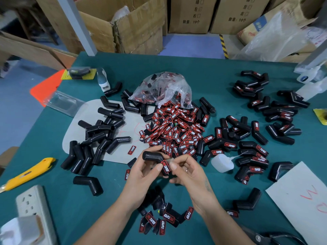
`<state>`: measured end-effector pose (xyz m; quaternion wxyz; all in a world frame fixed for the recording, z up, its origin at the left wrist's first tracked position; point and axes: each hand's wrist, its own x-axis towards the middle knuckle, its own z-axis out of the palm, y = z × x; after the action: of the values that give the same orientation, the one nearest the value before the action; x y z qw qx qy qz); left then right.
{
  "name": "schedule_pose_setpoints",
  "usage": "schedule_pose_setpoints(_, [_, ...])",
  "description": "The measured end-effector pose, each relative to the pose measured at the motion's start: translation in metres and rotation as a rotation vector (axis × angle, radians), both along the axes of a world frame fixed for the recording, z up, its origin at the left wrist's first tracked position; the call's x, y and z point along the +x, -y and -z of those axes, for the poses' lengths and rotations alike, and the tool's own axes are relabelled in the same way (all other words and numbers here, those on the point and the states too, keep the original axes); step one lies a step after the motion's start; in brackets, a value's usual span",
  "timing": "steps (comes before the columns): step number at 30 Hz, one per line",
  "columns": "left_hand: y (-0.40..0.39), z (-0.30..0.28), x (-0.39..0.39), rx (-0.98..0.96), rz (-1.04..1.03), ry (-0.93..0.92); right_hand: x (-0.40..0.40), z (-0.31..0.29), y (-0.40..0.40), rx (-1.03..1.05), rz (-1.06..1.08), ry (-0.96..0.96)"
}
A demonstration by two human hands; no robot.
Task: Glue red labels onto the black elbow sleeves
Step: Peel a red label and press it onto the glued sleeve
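head view: the left hand (141, 171) grips a black rubber elbow sleeve (153, 156) above the teal surface (221, 71), thumb beside a red-and-black printed label (166, 167) lying against the sleeve's lower leg. the right hand (187, 171) pinches the label's other edge with fingertips. the step looks like seating the label on the sleeve. next likely calls for firm pressing, then laying it among the labelled sleeves (251, 152) at right. a small white plastic glue bottle (222, 162) lies just beside the right hand; unlabelled sleeves (95, 138) wait at left.
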<state>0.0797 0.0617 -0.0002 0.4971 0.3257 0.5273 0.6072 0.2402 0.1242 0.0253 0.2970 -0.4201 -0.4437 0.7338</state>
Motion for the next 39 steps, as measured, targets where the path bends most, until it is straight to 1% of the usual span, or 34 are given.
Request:
schedule_pose_setpoints(5, [-0.003,0.001,0.0,0.009,-0.072,0.185,0.002,0.003,-0.001,0.002,0.01,0.07])
schedule_pose_setpoints(8, [-0.005,-0.001,0.001,0.03,-0.118,0.28,0.002,0.005,0.004,0.023,-0.001,0.074])
schedule_pose_setpoints(11, [-0.005,-0.001,0.003,0.045,-0.149,0.344,-0.002,0.007,0.01,0.009,0.025,0.053])
schedule_pose_setpoints(13, [-0.005,-0.001,0.005,0.04,-0.162,0.362,-0.003,0.007,0.011,-0.015,0.043,0.002])
schedule_pose_setpoints(16, [-0.005,-0.002,0.006,0.036,-0.189,0.389,-0.004,0.006,0.011,0.013,0.052,-0.046])
schedule_pose_setpoints(18, [-0.005,-0.002,0.007,0.032,-0.18,0.376,-0.005,0.007,0.01,0.046,0.064,-0.036])
schedule_pose_setpoints(23, [-0.003,-0.003,0.014,-0.015,-0.112,0.26,-0.004,0.015,0.008,0.08,0.158,0.001])
schedule_pose_setpoints(28, [-0.002,-0.007,0.015,-0.059,-0.092,0.16,-0.002,0.018,0.006,0.118,0.156,0.006])
schedule_pose_setpoints(39, [-0.001,-0.006,0.016,-0.075,-0.112,0.15,-0.003,0.018,0.006,0.112,0.166,0.013])
